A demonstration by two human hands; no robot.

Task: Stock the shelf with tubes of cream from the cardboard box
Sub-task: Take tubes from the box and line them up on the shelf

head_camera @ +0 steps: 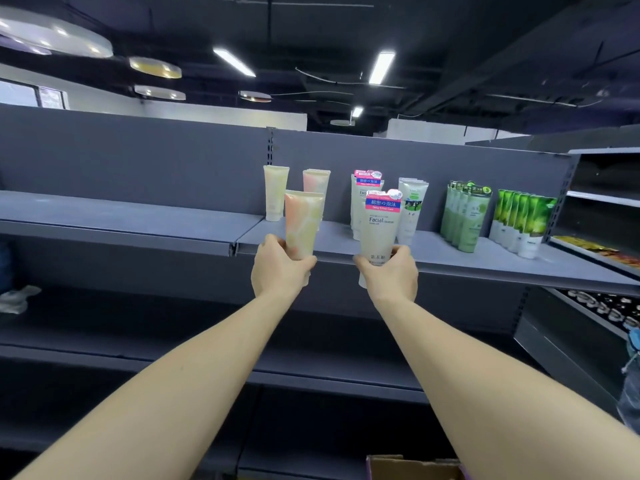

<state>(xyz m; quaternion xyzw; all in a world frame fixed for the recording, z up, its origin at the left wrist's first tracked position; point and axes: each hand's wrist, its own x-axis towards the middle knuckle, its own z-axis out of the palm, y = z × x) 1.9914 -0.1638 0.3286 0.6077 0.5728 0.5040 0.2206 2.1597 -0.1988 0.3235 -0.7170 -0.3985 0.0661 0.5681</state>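
A pink-and-yellow tube (303, 223) stands upright, clasped low down by the left hand (278, 270) at the front edge of the grey shelf (485, 263). Beside it the right hand (389, 271) grips a white facial cleanser tube (379, 225). Behind them on the shelf stand stocked tubes (467, 216). Far below the shelf, a cardboard box (414, 467) peeks in.

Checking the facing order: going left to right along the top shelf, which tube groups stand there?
Pale yellow tube → pink tubes → Facial cleanser tubes → white tubes → pale green tubes → bright green tubes.
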